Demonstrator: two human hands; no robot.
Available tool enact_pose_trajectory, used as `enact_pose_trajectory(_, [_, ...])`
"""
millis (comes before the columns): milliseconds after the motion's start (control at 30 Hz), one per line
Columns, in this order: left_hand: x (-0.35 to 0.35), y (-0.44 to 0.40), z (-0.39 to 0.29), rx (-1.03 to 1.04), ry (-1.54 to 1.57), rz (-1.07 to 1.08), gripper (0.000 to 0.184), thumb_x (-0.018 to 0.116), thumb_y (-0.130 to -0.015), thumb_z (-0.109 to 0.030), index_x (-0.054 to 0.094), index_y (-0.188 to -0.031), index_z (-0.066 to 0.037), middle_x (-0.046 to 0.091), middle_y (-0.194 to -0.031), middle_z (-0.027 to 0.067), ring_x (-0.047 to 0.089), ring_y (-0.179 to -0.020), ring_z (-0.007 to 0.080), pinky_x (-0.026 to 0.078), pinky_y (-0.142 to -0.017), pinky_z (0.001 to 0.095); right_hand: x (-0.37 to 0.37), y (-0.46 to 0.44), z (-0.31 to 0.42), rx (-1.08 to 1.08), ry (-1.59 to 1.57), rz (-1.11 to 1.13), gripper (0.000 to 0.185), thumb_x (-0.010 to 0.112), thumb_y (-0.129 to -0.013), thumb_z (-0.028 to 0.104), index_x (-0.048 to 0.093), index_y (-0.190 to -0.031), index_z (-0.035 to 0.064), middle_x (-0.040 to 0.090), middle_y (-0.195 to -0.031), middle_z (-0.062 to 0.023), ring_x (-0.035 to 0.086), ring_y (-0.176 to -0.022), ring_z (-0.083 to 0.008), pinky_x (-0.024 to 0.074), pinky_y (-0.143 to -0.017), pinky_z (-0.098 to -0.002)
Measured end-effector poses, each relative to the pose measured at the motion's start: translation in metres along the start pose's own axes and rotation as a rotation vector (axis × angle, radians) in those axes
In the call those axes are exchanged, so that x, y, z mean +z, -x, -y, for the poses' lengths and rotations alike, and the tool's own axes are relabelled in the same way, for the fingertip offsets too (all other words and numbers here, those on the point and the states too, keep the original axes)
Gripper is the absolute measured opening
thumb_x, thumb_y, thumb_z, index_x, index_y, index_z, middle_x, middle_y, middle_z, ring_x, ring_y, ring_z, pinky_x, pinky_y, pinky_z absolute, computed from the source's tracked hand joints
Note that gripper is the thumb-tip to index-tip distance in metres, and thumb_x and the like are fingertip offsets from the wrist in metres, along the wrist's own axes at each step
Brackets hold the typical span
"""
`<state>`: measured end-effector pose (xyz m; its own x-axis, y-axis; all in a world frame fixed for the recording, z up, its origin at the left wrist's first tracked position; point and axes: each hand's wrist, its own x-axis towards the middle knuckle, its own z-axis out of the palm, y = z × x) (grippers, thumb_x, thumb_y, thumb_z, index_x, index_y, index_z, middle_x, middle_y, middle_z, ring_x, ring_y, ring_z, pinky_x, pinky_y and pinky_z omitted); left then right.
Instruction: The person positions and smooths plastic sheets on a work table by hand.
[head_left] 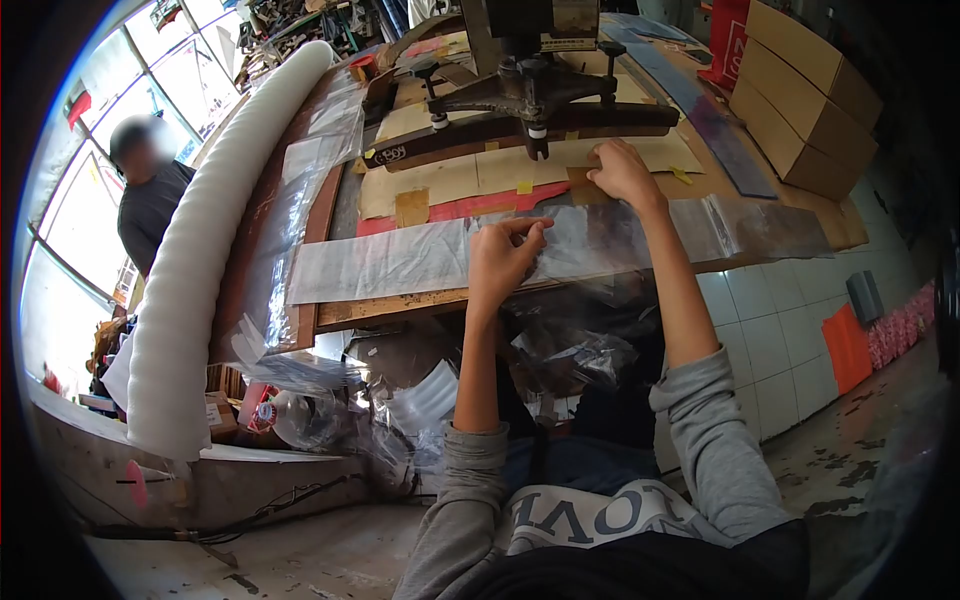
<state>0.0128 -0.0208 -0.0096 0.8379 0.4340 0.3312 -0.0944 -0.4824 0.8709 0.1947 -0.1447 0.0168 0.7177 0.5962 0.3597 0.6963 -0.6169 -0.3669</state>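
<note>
A long strip of clear plastic film lies across the front edge of the work table. My left hand is over this strip, its fingers curled and thumb and forefinger closed at the film's far edge. Farther forward and to the right, my right hand is closed, fingertips down at the press bed beside a brown tape patch. Whatever those fingertips hold is too small to make out. Just beyond both hands hangs the dark metal press head, above a cream board with a red strip along its front.
A thick white foam roll runs along the left side. Cardboard boxes are stacked at the right back. Crumpled plastic hangs below the table edge. A person in dark clothing is beyond the roll. An orange sheet lies on the right floor.
</note>
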Motion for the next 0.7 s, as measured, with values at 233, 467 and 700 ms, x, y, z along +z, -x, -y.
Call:
enact_pose_trajectory(233, [-0.001, 0.001, -0.002, 0.002, -0.043, 0.011, 0.019, 0.061, -0.080, -0.015, 0.071, -0.091, -0.003, 0.063, -0.057, 0.0110, 0.056, -0.046, 0.0095, 0.043, -0.048, 0.0260, 0.001, -0.021, -0.004, 0.011, -0.010, 0.241, 0.042, 0.071, -0.068, 0.010, 0.061, -0.106, -0.0048, 0.061, -0.104, -0.0213, 0.057, -0.102, -0.0340, 0.0442, -0.089, -0.0374])
enact_pose_trajectory(467, [0.000, 0.001, -0.001, 0.006, -0.041, 0.013, 0.020, 0.060, -0.081, -0.015, 0.071, -0.093, -0.005, 0.064, -0.059, 0.0102, 0.055, -0.045, 0.0090, 0.043, -0.047, 0.0253, 0.019, -0.031, -0.023, -0.060, -0.045, 0.184, 0.043, 0.069, -0.065, 0.005, 0.061, -0.106, -0.0057, 0.063, -0.101, -0.0207, 0.060, -0.100, -0.0306, 0.0475, -0.083, -0.0355])
enact_pose_trajectory(700, [0.000, 0.001, 0.001, 0.007, -0.050, 0.002, 0.019, 0.061, -0.080, -0.015, 0.071, -0.092, -0.004, 0.061, -0.056, 0.0110, 0.054, -0.043, 0.0110, 0.042, -0.048, 0.0272, 0.019, -0.033, -0.015, 0.033, -0.074, 0.231, 0.027, 0.064, -0.065, 0.003, 0.066, -0.092, 0.0024, 0.065, -0.098, -0.0167, 0.060, -0.097, -0.0316, 0.0470, -0.081, -0.0383])
